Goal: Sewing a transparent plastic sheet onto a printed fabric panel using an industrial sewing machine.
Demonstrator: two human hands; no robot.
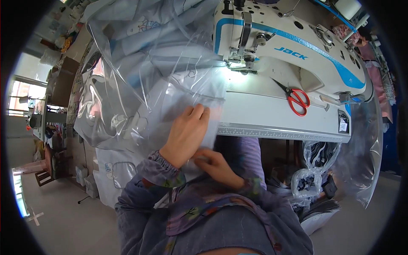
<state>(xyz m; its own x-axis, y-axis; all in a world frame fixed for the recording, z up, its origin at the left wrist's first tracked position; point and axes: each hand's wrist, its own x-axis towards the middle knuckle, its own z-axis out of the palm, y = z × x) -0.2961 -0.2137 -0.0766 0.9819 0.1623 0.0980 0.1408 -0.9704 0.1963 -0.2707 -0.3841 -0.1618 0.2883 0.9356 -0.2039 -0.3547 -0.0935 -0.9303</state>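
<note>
Several folds of clear plastic sheeting (90, 108) lie at left, spread over and beside the pale grey fabric (203, 88). Fabric: bunched, with printed line motifs; a lower part hangs below the sheeting, and its right edge extends to the lit needle area of the machine. Whether it sits under the presser foot: cannot tell.

Left hand (187, 132): palm down on the fabric, fingers bent and close together, pressing or pinching not determinable. Right hand (217, 168): just beside the left wrist, at the near edge of the fabric, fingers curled; grip on the cloth cannot be confirmed.

White-and-blue sewing machine (293, 51) to the right. On its white bed (255, 108): red-handled scissors (292, 93), blades toward the needle. Ruler strip (280, 132) along the near edge. Below, a clear bag (307, 183) with dark contents.
</note>
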